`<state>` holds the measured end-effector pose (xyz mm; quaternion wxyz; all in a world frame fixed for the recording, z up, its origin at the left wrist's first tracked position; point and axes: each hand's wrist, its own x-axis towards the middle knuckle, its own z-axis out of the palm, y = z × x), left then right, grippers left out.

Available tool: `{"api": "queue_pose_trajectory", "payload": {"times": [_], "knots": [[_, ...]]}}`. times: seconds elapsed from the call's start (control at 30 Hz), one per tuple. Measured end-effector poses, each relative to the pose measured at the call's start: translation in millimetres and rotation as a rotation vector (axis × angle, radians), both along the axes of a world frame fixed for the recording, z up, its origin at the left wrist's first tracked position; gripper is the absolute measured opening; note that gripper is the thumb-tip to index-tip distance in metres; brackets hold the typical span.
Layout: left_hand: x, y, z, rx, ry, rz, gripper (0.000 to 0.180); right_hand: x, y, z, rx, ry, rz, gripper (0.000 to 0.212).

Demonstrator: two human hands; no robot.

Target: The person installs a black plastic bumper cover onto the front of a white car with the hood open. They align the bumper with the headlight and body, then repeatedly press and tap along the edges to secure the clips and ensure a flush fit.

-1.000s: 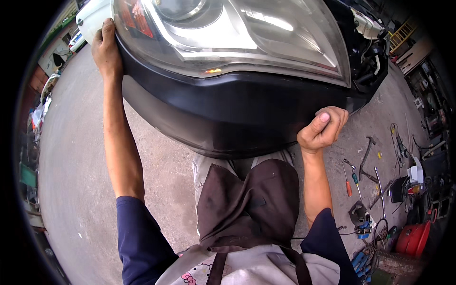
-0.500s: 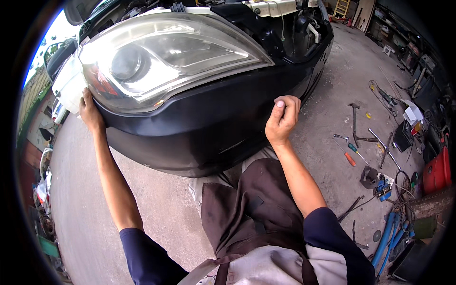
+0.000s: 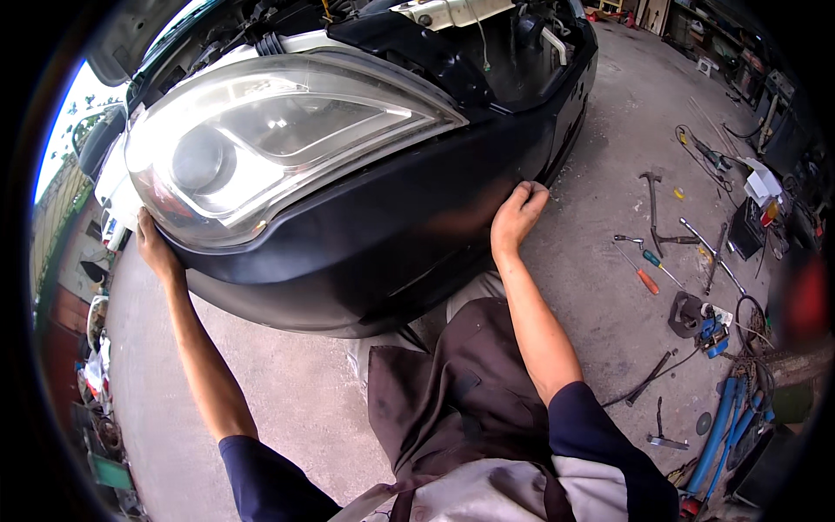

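Note:
A black car bumper (image 3: 374, 235) curves across the front of the car, below a large clear headlight (image 3: 278, 139) with a round lens. At the bumper's left end, by the headlight's lower outer corner, my left hand (image 3: 158, 252) is closed around the edge, its fingertips partly hidden. Toward the right, my right hand (image 3: 517, 216) is closed against the bumper's front face. Its fingers are curled and the thumb lies on top; the fingertips are partly hidden.
On the concrete floor to the right lie a hammer (image 3: 652, 213), an orange-handled screwdriver (image 3: 647, 280), a long ratchet bar (image 3: 711, 252) and a blue tool (image 3: 715, 335). A white box (image 3: 762, 183) and cables are beyond. The uncovered engine bay (image 3: 513, 61) is ahead.
The headlight and bumper's left end now sit lower and further left in view. My left hand has moved down with them. My right hand has turned, its fingers closer against the bumper.

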<state>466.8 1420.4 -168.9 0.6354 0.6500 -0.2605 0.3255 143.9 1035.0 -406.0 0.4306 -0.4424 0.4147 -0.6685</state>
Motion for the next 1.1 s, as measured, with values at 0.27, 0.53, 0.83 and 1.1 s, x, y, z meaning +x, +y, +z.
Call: {"api": "queue_pose_trajectory", "payload": {"times": [0.27,0.53,0.83,1.1], "knots": [[-12,3,10,-0.069,0.049,-0.058,0.046,30,-45,-189,0.931,-0.501,0.531,0.07],[-23,-7,0,-0.067,-0.043,0.099,0.048,12,-10,-197,0.805,-0.622,0.87,0.086],[-28,-8,0,-0.045,0.012,0.259,0.048,22,-26,-212,0.699,-0.695,0.992,0.088],[-27,-5,-3,-0.001,0.01,0.4,0.045,22,-15,-204,0.623,-0.75,1.134,0.076]]}}
